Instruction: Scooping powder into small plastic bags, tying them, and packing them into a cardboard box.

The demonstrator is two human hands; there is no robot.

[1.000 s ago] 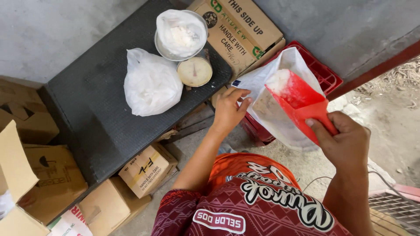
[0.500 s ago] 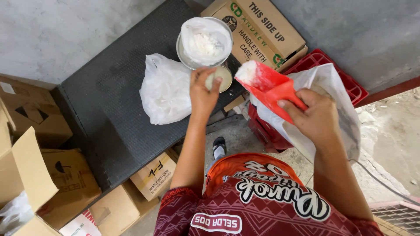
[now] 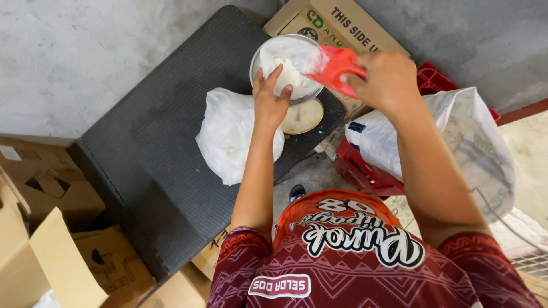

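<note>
The right hand is clenched on a red scoop, tipping white powder into the metal scale bowl at the far side; the left hand rests unclenched on the bowl's near rim, steadying it.

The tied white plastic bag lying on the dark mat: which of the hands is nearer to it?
Left. The left hand is at the metal bowl's rim, right beside the tied white plastic bag. The right hand holds a red scoop over the bowl, farther away.
</note>
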